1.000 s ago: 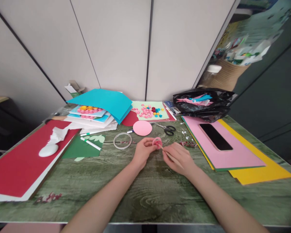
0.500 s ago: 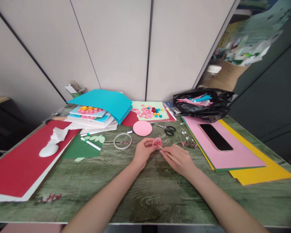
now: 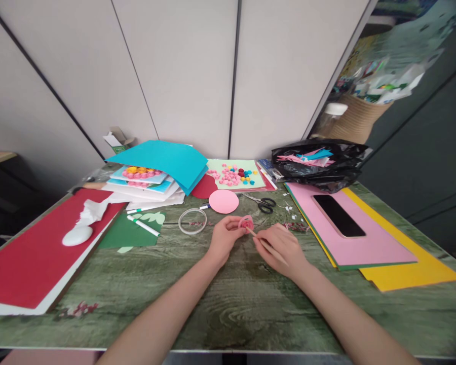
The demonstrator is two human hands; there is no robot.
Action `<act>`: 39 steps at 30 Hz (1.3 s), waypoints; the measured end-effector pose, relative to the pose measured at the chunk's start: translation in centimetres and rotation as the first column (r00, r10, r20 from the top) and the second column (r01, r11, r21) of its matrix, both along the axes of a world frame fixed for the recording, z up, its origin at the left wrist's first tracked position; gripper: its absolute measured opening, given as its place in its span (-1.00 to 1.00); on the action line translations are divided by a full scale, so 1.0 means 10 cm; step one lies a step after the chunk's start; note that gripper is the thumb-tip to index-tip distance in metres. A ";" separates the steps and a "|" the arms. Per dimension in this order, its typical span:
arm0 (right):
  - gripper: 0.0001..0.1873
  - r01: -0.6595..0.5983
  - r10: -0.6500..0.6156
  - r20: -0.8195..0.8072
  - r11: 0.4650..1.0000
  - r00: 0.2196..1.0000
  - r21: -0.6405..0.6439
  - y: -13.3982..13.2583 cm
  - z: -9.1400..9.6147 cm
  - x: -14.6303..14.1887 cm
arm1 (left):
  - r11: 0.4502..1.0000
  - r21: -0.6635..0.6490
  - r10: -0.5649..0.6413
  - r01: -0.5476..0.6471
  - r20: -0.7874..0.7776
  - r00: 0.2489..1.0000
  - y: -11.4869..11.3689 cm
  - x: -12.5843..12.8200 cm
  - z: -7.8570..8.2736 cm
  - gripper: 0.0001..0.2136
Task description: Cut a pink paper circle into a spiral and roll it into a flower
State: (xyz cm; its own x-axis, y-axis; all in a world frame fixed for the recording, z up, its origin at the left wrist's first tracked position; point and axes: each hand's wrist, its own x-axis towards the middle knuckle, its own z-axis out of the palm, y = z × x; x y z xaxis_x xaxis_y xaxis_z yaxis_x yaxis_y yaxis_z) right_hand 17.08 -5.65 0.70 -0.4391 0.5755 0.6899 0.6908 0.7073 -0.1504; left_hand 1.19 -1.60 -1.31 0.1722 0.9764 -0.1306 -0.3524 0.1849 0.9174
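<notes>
Pinched in the fingers of my left hand (image 3: 225, 237) is a small coiled pink paper strip (image 3: 246, 222), shaped like a loose spiral. My right hand (image 3: 280, 248) grips a thin pale wooden stick (image 3: 269, 248); its tip reaches to the coil. Both hands are held just above the table, close together. Beyond them lie a pink paper circle (image 3: 223, 202) and black-handled scissors (image 3: 265, 204). A roll of clear tape (image 3: 192, 221) rests left of my left hand.
At the left are red paper (image 3: 41, 253), a white egg-shaped object (image 3: 77, 235) and green paper (image 3: 129, 233). Blue sheets (image 3: 159, 159) top a stack behind. Pale green paper (image 3: 258, 178) holds small coloured rolls. Rightward are a black bag (image 3: 349, 162) and a phone (image 3: 339, 215) on pink paper (image 3: 383, 248).
My right hand has drawn slightly back to the right with the stick, so more of the stick shows. My left hand and the coil stay nearly in place.
</notes>
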 end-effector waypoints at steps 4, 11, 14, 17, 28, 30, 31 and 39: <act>-0.89 -0.072 0.072 -0.056 0.997 0.996 -0.007 0.00 -0.02 -0.01 | 1.000 -0.001 0.003 -0.003 -0.008 1.000 0.00 0.00 0.01 -0.73; -0.68 -0.089 0.086 -0.098 0.996 0.991 -0.025 -0.01 -0.07 0.00 | 1.000 0.009 0.020 -0.020 -0.002 1.000 0.02 -0.01 0.00 -0.73; -0.75 -0.062 0.061 -0.058 0.998 0.996 -0.014 -0.02 -0.05 0.00 | 1.000 0.009 0.024 -0.024 0.008 1.000 0.02 -0.01 -0.01 -0.73; -0.90 -0.019 0.019 -0.028 1.000 0.999 -0.011 -0.01 -0.02 -0.01 | 1.000 0.008 0.019 -0.019 0.018 1.000 0.01 -0.01 -0.01 -0.73; -0.70 -0.090 0.088 -0.120 0.996 0.989 -0.008 -0.02 -0.05 -0.01 | 1.000 0.004 0.018 -0.018 0.006 1.000 0.02 -0.01 0.00 -0.73; -0.65 -0.087 0.085 -0.112 0.996 0.990 -0.014 -0.02 -0.05 -0.01 | 1.000 0.009 0.028 -0.028 0.002 1.000 0.03 -0.02 0.00 -0.73; -0.64 -0.086 0.084 -0.102 0.996 0.991 -0.011 -0.02 -0.04 0.00 | 0.999 0.014 0.030 -0.030 0.001 1.000 0.04 -0.02 -0.01 -0.73; -0.90 -0.019 0.019 -0.004 1.000 1.000 0.009 -0.04 0.03 -0.02 | 1.000 0.018 0.006 -0.006 -0.001 1.000 0.02 -0.01 -0.01 -0.74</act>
State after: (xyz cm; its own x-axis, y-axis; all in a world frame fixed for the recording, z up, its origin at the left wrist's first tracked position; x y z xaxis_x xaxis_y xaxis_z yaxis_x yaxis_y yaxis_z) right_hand 16.88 -6.03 1.04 -0.4468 0.5609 0.6970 0.6766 0.7215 -0.1469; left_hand 1.05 -1.42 -1.45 0.1663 0.9795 -0.1134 -0.3523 0.1665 0.9210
